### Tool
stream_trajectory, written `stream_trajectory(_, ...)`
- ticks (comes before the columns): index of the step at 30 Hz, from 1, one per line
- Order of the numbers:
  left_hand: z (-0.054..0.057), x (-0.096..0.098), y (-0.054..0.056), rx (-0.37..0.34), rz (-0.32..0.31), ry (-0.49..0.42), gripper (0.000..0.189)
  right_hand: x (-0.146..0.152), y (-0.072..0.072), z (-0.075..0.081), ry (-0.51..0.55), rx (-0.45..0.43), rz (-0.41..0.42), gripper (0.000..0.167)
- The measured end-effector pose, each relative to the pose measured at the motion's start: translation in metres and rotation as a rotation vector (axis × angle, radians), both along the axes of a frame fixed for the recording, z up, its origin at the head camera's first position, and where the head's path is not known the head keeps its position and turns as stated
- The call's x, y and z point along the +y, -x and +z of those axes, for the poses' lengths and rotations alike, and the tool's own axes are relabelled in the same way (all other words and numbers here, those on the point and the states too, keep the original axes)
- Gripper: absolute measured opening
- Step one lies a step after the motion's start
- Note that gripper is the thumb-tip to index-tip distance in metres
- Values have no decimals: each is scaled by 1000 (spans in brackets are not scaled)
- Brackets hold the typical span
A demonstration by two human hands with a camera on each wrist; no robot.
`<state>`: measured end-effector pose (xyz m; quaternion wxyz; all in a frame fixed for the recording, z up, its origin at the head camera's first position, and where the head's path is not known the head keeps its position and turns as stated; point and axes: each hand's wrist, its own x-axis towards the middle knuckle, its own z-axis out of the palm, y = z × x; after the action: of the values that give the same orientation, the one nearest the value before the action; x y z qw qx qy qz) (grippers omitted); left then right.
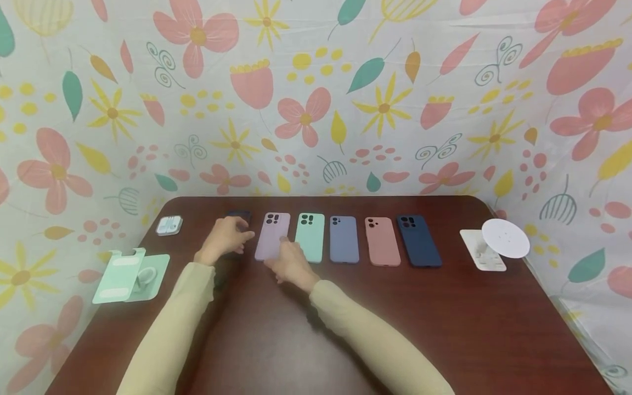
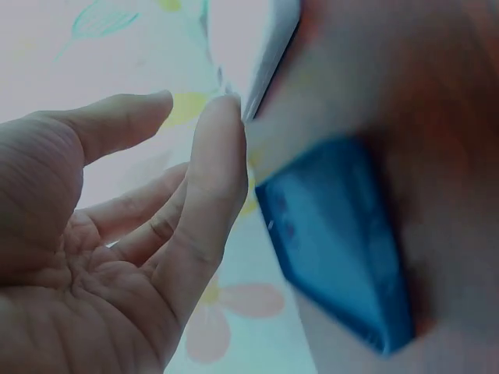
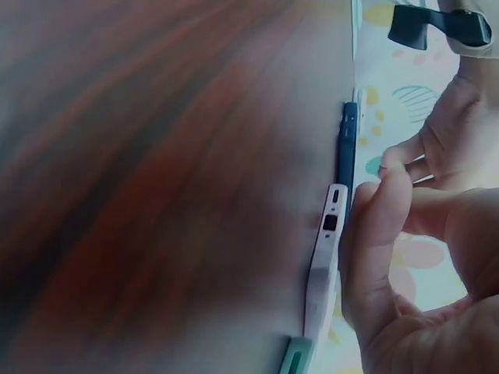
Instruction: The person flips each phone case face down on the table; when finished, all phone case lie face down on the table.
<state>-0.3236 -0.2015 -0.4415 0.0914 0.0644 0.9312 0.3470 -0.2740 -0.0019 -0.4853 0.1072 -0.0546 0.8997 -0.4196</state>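
Note:
My left hand (image 1: 226, 240) hovers by a dark blue phone case (image 1: 239, 215) at the left end of the row, hiding much of it. In the left wrist view its thumb and fingers are loosely bent around nothing, and the blue case (image 2: 335, 241) lies beyond the fingertips with its hollow inside showing. My right hand (image 1: 292, 264) is over the lower right part of a lavender phone case (image 1: 274, 230), overlapping it and the mint green case (image 1: 311, 238). The right wrist view shows bent fingers close beside the lavender case (image 3: 323, 265), with nothing pinched.
Further right in the row lie a grey-blue case (image 1: 344, 238), a pink case (image 1: 382, 241) and a navy case (image 1: 419, 241). A mint folding stand (image 1: 130, 280) and boxed earphones (image 1: 169, 225) are at the left. A white round-topped stand (image 1: 503, 238) is at the right, and a floral curtain (image 1: 316, 99) hangs behind.

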Motion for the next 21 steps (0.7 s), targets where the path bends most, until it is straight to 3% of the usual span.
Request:
stream_trajectory(3,9,-15,1,-19,-7,-1,52,-6,-2,3,15,27,22,84)
stream_trajectory(4,12,-20,0,-31,-12,-1,53,-8,-7,13,32,10,32,82)
stream_trajectory(9,23,-47,-1,-86,-3,7,58,-23,-9,12,50,-4,92,81)
stream_trajectory(17,22,-75,-1,-153,-95,103,78,-49,-7,7,79,-29,134,83)
stream_trajectory(21,19,-81,-1,-179,-97,136,87,-63,-4,4,60,-48,149,84)
